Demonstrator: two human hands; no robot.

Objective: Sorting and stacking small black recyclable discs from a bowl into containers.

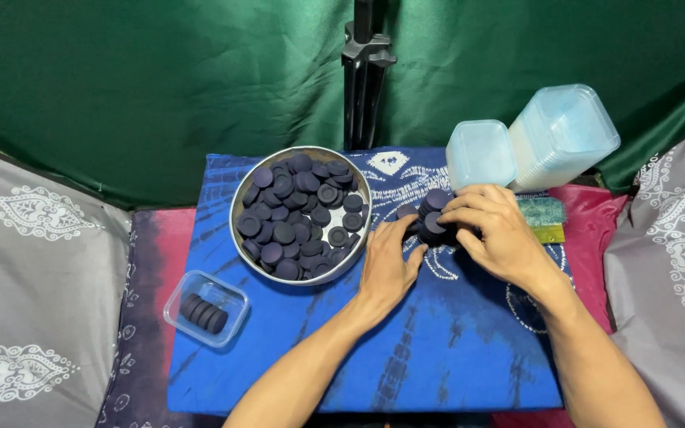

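Observation:
My left hand and my right hand meet over a small cluster of dark round discs on the blue patterned cloth. Both sets of fingers close around the discs, pressing them together from the two sides. To the left, a round metal bowl is filled with several more of the same dark discs.
A small clear plastic box holding a row of discs lies at the cloth's left edge. Clear plastic containers and a tall stack of them stand behind my right hand. A black stand pole rises at the back. Grey patterned cushions flank both sides.

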